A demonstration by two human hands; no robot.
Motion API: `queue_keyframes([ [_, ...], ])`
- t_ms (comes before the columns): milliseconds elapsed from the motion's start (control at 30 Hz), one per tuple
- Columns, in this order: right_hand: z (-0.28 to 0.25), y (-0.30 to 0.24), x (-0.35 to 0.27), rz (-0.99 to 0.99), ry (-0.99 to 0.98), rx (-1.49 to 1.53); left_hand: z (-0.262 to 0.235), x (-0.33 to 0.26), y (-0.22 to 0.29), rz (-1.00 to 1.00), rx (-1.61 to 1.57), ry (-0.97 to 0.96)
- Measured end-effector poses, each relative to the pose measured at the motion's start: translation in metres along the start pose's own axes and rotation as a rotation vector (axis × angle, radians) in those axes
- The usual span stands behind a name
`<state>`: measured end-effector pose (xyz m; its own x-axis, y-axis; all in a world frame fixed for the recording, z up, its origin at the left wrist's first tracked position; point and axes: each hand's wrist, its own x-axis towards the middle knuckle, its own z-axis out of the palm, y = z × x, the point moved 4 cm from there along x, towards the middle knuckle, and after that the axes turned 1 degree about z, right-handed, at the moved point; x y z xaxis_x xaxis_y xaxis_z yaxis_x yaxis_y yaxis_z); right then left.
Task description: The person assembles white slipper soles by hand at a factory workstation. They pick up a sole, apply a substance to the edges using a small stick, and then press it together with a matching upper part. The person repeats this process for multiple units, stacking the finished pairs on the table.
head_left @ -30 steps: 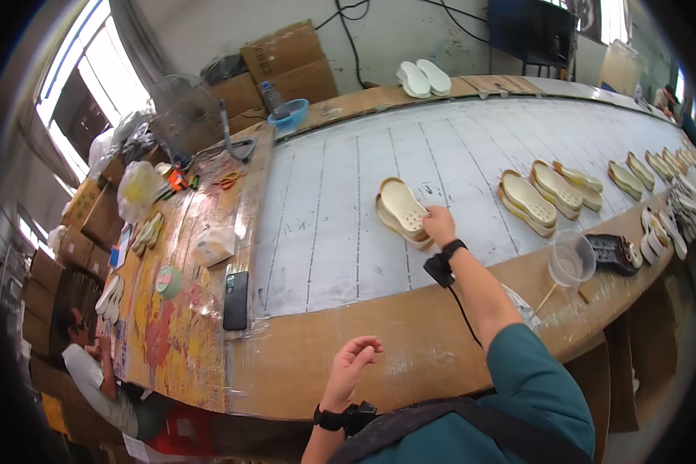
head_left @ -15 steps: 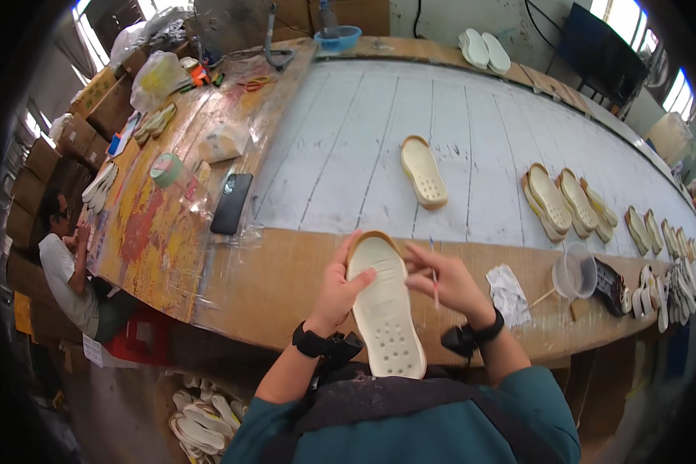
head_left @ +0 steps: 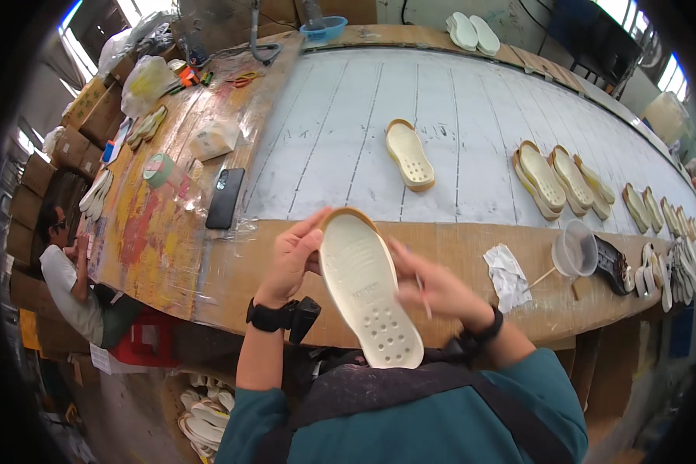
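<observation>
One cream shoe sole (head_left: 370,288) sits at lower centre, above the bench edge. Your left hand (head_left: 292,259) pinches its rim near the toe; your right hand (head_left: 435,288), blurred, curls around a thin brush. The sole is likely light and flexible, so hold it by the edges.

We record the shoe sole (head_left: 367,290) as matt cream rubber or foam (perforated at the heel end). Beyond it, the workbench (head_left: 472,247) edge reads as bare, worn wood; its white top looks painted and scuffed. Left of the sole, the phone (head_left: 225,198) is glossy black.
</observation>
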<state>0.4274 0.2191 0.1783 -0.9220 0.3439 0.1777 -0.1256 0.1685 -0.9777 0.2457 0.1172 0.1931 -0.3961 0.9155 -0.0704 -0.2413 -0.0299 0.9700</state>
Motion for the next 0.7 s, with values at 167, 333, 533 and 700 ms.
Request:
queue_keyframes([
  [167,0.019,0.016,-0.043,0.509,-0.153,0.42,0.014,0.001,0.045,0.497,0.62,-0.01],
  [333,0.035,0.023,-0.054,0.692,-0.711,1.223,0.04,0.01,0.012,-0.005,0.334,-0.173],
  [533,-0.057,0.026,-0.02,0.457,-0.035,-0.088,-0.003,-0.004,0.005,-0.096,-0.256,-0.081],
  [700,-0.062,-0.036,-0.003,0.076,0.279,-0.143,0.036,-0.036,-0.051,-0.081,-0.064,-0.195],
])
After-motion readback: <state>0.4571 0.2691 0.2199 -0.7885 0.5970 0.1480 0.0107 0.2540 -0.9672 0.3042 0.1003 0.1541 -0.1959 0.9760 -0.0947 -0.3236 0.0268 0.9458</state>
